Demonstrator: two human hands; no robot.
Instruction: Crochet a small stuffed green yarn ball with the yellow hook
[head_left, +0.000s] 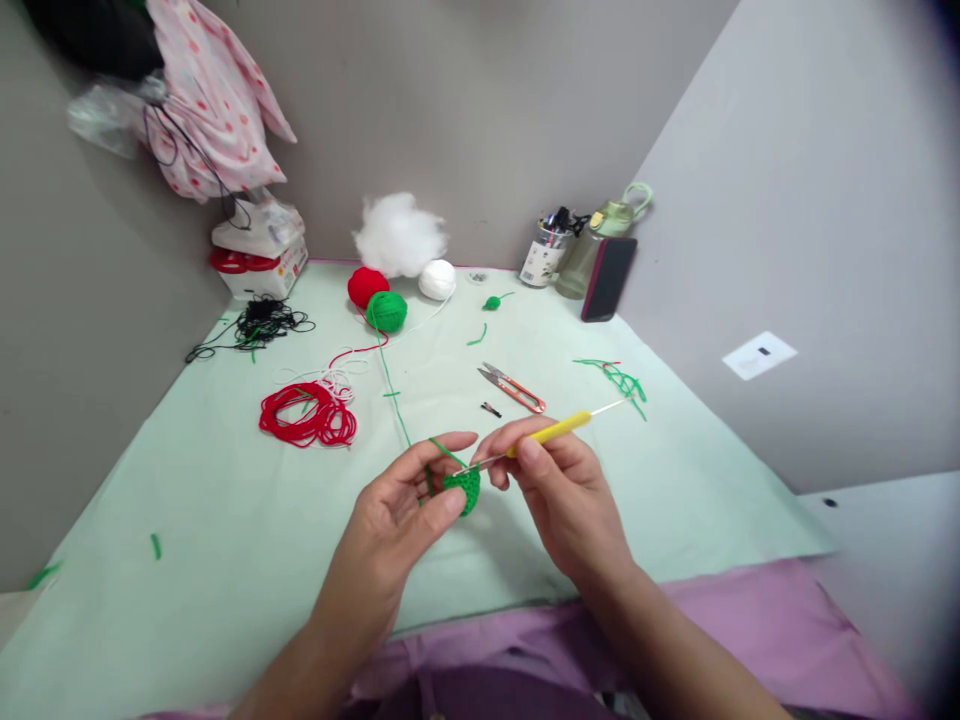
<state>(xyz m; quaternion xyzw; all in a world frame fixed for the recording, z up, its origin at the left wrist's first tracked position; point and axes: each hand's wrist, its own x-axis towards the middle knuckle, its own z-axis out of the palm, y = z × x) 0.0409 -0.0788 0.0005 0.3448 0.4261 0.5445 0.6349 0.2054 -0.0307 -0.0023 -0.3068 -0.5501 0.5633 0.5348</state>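
Note:
My left hand pinches a small green crochet piece between thumb and fingers, and green yarn runs over its raised index finger. In my right hand is a crochet hook with a yellow handle, held near its middle. The hook's metal tip reaches the upper edge of the green piece; whether it is inside a stitch I cannot tell. From the left hand the working strand leads back across the table to a green yarn ball.
Orange thread snips and a small dark clip lie beyond my hands. Loose red yarn and a black tangle are at left. Behind are a red ball, white ball, white stuffing, phone and bottle.

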